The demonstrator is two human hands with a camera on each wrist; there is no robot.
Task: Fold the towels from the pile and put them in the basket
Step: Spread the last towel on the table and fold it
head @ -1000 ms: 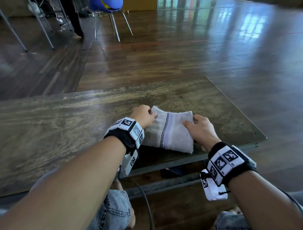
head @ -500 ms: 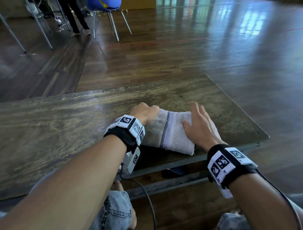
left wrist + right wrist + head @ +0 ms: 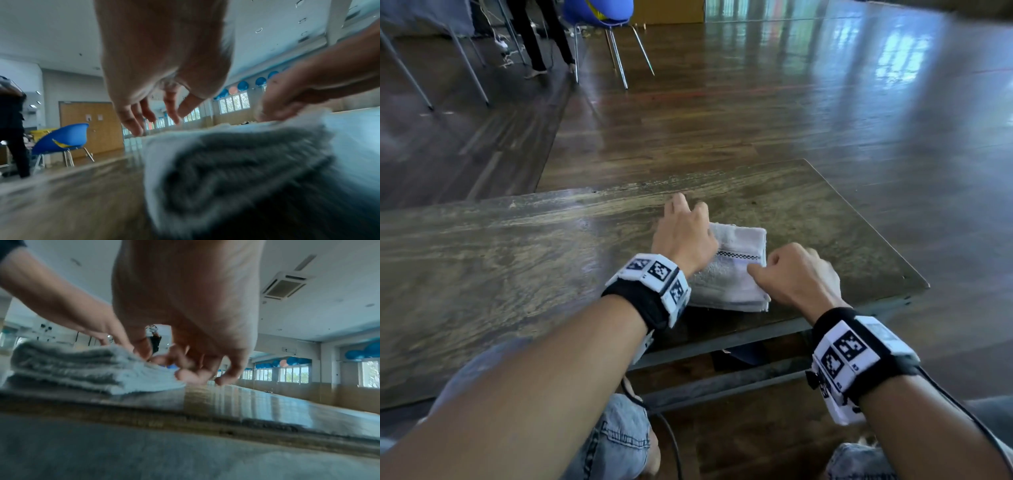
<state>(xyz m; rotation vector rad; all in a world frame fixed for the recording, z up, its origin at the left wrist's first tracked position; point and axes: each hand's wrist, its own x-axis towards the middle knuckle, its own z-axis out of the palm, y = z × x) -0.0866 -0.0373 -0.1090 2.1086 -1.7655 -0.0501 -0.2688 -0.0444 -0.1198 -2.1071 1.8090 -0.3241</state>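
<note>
White terry towel (image 3: 736, 270), folded to a thick square of several fuzzy layers, lies near the front right edge of the bench (image 3: 517, 274), a worn, streaked wood-grain top. A checkered woven band crosses its upper face. Left hand (image 3: 683, 236) over the towel's far left part, grip apart, fingers (image 3: 131, 123) spread and pointing down. Right hand (image 3: 796, 279) at the right edge, grip clamped on the towel, thumb on top and fingers curled beneath.
</note>
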